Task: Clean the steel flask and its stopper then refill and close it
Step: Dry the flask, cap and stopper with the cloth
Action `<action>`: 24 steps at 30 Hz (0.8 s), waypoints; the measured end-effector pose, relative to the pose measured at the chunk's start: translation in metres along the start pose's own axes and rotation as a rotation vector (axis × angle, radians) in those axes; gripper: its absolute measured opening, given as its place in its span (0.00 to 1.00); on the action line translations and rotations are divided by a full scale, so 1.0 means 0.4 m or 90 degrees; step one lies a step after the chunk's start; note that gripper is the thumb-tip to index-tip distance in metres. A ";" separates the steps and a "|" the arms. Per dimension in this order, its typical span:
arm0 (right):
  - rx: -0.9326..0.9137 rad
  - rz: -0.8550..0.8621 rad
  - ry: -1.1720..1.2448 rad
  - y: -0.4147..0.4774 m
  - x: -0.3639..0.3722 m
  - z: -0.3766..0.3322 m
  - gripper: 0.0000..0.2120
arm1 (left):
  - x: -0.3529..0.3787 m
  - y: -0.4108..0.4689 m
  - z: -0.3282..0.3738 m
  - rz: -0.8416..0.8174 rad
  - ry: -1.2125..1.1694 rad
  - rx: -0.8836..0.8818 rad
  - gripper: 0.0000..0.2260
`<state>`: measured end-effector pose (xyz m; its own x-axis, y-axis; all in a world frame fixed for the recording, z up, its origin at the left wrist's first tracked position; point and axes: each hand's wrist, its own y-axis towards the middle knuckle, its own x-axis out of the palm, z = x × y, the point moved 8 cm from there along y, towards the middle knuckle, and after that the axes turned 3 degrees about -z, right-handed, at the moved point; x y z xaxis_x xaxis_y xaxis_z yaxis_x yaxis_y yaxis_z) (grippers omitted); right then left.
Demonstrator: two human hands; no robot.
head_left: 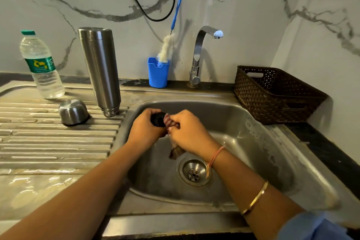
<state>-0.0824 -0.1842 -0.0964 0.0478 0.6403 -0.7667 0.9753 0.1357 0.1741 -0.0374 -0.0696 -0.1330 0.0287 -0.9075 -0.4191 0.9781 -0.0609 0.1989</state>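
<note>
My left hand (147,128) grips the stopper (157,119) over the sink (249,142) so drips fall in; my right hand (188,131) pinches a striped cloth (171,121) against it. The flask (100,70) stands mouth-down just left of the sink, prob. to drain.

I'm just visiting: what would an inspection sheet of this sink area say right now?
Surface: wet steel drainboard and sink basin.
Job's things: steel flask stands on the drainboard, narrow end down; steel cap mouth-down beside it; black stopper over the basin; water bottle, capped.
Clutter: bottle brush in blue holder; brown basket.
Hands: left hand holds the stopper; right hand grips a striped cloth against it.
Cables: black cable hangs on the wall.
Surroundings: marble wall; tap, no water running.
</note>
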 end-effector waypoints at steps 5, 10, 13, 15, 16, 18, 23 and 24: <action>0.026 0.063 -0.004 -0.003 -0.018 0.004 0.12 | 0.004 -0.004 0.031 -0.063 0.018 0.049 0.23; 0.044 0.098 0.006 0.004 -0.063 0.035 0.16 | 0.041 -0.032 0.073 -0.162 0.102 0.143 0.22; 0.006 0.071 -0.006 0.003 -0.050 0.020 0.16 | 0.033 -0.028 0.071 -0.110 0.084 0.136 0.21; -0.034 0.039 -0.016 0.002 -0.031 0.001 0.15 | 0.006 -0.013 0.035 -0.049 -0.050 0.042 0.22; -0.044 0.018 -0.012 0.001 -0.019 -0.003 0.15 | -0.009 -0.005 0.010 -0.014 -0.121 -0.010 0.23; -0.048 -0.015 0.003 -0.003 0.001 -0.007 0.14 | -0.031 0.007 -0.025 0.036 -0.165 -0.061 0.24; -0.085 0.038 -0.083 -0.019 -0.003 -0.034 0.18 | -0.008 0.005 0.004 -0.041 -0.123 -0.010 0.22; -0.096 0.037 -0.130 -0.021 -0.001 -0.039 0.19 | 0.000 -0.001 0.022 -0.060 -0.059 0.029 0.23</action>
<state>-0.0940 -0.1737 -0.0879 0.1605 0.4869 -0.8586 0.9272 0.2238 0.3003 -0.0394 -0.0733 -0.1252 -0.0837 -0.9314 -0.3542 0.9652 -0.1641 0.2034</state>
